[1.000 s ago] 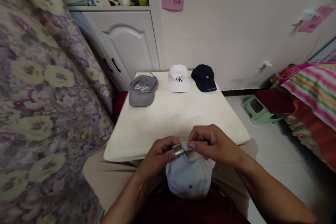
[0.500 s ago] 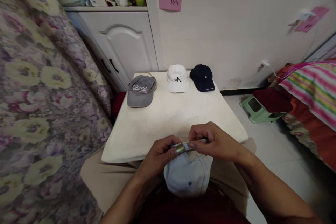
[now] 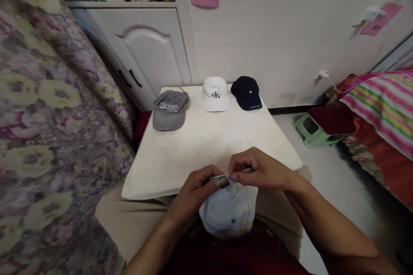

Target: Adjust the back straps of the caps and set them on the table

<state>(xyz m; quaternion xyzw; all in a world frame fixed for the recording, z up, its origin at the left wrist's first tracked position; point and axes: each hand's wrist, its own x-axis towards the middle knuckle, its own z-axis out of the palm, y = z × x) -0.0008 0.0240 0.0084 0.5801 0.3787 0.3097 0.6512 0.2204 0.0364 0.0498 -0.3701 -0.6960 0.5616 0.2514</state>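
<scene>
A light blue cap (image 3: 227, 215) is over my lap at the table's near edge, its back strap up. My left hand (image 3: 198, 187) pinches the strap beside a brass-coloured metal buckle (image 3: 223, 181). On the other side of the buckle, my right hand (image 3: 254, 169) is closed on the strap, thumb and forefinger together. Farther back on the table lie a grey cap (image 3: 169, 116) at the left, a white cap (image 3: 216, 99) in the middle and a navy cap (image 3: 247, 94) at the right.
The white-covered table (image 3: 193, 150) stands against the wall and a white cabinet (image 3: 145, 47). A flowered curtain (image 3: 58, 116) hangs at the left. To the right are a green stool (image 3: 322, 126) with a red top and a bed with a striped cover (image 3: 383, 107).
My right hand has come slightly closer to the buckle, and less strap shows between the two hands. The whole view has shifted a little. The three caps on the table keep their places.
</scene>
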